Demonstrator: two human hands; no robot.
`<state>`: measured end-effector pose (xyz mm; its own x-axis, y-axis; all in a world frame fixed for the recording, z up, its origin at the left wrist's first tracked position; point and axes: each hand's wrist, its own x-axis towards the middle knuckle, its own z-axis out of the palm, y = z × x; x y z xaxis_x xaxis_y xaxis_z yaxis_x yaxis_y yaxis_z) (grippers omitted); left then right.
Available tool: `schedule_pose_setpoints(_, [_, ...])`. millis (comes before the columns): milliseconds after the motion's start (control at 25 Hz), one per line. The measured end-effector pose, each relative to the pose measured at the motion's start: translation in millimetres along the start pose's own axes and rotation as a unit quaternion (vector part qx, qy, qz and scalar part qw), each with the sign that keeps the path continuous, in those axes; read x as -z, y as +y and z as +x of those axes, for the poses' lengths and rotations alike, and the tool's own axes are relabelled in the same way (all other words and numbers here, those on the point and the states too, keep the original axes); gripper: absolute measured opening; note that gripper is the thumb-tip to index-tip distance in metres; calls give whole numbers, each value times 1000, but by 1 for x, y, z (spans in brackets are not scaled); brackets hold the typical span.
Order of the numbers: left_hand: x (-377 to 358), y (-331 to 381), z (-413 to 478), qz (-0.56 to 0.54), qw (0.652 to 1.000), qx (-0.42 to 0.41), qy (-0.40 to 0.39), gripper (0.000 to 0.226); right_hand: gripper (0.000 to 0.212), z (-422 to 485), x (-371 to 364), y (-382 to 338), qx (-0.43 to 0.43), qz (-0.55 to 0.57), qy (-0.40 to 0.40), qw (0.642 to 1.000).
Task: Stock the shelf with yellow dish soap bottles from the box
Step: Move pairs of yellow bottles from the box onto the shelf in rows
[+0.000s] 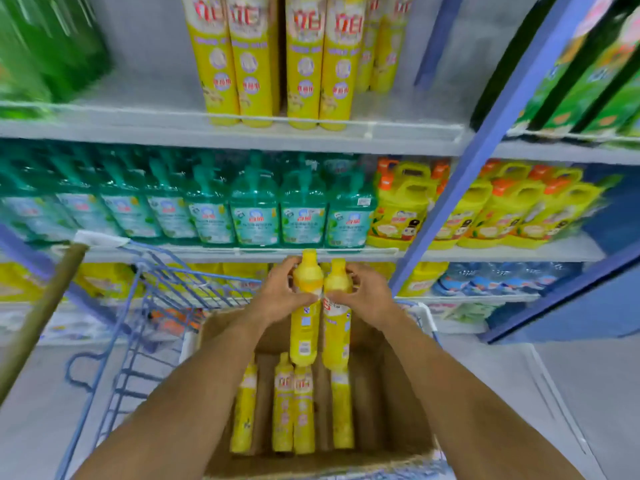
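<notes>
— Fingers (289,264) of our left hand (282,294) are curled tight round the neck of one yellow dish soap bottle (304,334). Our right hand (365,294) clamps a second bottle (336,341) the same way.
— Why by the necks?
— It is the narrow part, so each hand closes fully and the long bodies hang straight down. Both bottles are in the air above the box (398,375), caps up and side by side. We think they touch at the shoulders, though the blur makes that uncertain.
— And two at once?
— Fewer trips, we reckon. The spare bottles (284,403) stand upright in the box, so either hand can pluck one.
— Where do ours go?
— The matching row (242,64) stands on the top shelf (398,138), with bare space to its right. We judge the lift midway: out of the box, not yet on the shelf. The box sits in a blue wire cart (156,289) just before the shelves, which keeps our reach short.
</notes>
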<state>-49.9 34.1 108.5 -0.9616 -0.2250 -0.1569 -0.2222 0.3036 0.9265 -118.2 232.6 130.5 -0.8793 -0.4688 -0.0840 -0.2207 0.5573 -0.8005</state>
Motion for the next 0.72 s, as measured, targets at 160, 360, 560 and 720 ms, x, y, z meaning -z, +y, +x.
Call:
schedule_pose_setpoints(160, [44,121,0,8,997,-79,24,73,45,9,83,-97,87,5,81,993])
schedule_pose_setpoints(360, [81,260,3,17,981,-185,56,72,41,18,174,-192,152,13,139,978])
schedule_pose_setpoints(560, [88,343,33,39,959,-269,81,68,54,49,243,-229,211,1,176,961])
schedule_pose_setpoints(720, [75,383,72,52,953,-272,122,65,58,88,284,-231,224,13,192,955])
